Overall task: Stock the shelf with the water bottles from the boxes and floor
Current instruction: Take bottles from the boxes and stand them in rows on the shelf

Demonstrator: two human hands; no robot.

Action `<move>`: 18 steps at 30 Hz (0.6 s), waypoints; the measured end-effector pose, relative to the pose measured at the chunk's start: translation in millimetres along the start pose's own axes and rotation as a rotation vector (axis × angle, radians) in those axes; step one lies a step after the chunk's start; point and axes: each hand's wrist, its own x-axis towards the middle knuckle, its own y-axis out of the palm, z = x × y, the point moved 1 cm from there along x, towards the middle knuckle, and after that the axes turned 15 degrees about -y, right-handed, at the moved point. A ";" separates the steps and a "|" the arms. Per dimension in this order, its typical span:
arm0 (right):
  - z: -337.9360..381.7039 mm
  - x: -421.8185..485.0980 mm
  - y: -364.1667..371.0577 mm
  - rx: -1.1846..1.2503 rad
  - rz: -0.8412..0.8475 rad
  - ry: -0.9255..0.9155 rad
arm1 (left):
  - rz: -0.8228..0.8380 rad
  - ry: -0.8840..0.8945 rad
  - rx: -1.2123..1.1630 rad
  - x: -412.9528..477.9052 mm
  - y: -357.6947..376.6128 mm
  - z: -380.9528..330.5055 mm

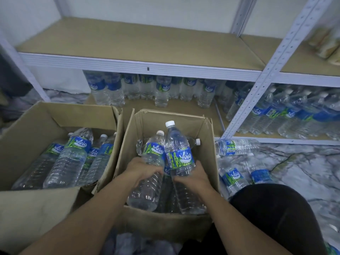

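**Grip state.** The left hand (145, 171) holds one water bottle (154, 151) with its fingers curled round the ribbed body just below the blue-and-green label. The right hand (193, 178) holds a second bottle (181, 157) at the same level, fingers closed round the body under the label.

**Location.** Both bottles sit tilted in the centre box (208, 144), caps pointing to the far side and bodies touching side by side. More bottles lie beneath them. The left box (55, 116) holds further bottles lying on their sides. Loose bottles (237, 146) lie on the floor to the right of the centre box. The shelf (128, 43) stands on the far side of the boxes, and its lower level carries a row of upright bottles (161, 92).

**Handling.**
- The bottles appear full and capped, so each is judged fairly heavy for a one-handed lift.
- The thin clear wall probably yields under a hard squeeze, while the ribs add stiffness and purchase.
- The label film is likely slick. The ribbed band below it, or the neck under the white cap, is the better hold.
- With the caps sealed, tilting should not spill. A drop would probably dent the bottle rather than break it.
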 end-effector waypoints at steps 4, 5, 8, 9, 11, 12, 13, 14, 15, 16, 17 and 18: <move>15.9 -9.4 -8.2 0.108 -0.062 -0.072 | -0.173 0.152 -0.027 -27.4 -14.9 0.7; 20.2 -11.3 -9.8 0.130 -0.070 -0.083 | -0.184 0.186 -0.045 -30.7 -17.6 3.0; 33.9 -18.4 -12.2 0.193 -0.086 -0.109 | -0.192 0.263 -0.137 -49.0 -25.6 9.0; 39.0 -21.5 -14.4 0.204 -0.095 -0.126 | -0.192 0.292 -0.179 -54.7 -27.6 10.7; 49.1 -26.7 -20.3 0.220 -0.118 -0.164 | -0.198 0.343 -0.236 -69.6 -29.8 11.8; 55.2 -30.8 -24.2 0.225 -0.125 -0.186 | -0.208 0.364 -0.251 -78.1 -31.0 11.1; 61.3 -34.8 -28.3 0.225 -0.121 -0.205 | -0.216 0.393 -0.273 -87.1 -31.6 9.9; 68.0 -39.4 -31.8 0.227 -0.117 -0.224 | -0.219 0.407 -0.292 -94.7 -32.6 8.2; 73.2 -42.3 -35.0 0.220 -0.112 -0.242 | -0.209 0.419 -0.309 -101.2 -33.6 6.1; 79.4 -46.5 -38.6 0.216 -0.110 -0.261 | -0.199 0.432 -0.332 -108.0 -34.6 3.4; 85.7 -49.9 -43.1 0.217 -0.113 -0.287 | -0.198 0.455 -0.357 -114.2 -35.9 0.9; 93.7 -54.3 -48.5 0.226 -0.124 -0.312 | -0.202 0.477 -0.386 -122.0 -37.6 -2.5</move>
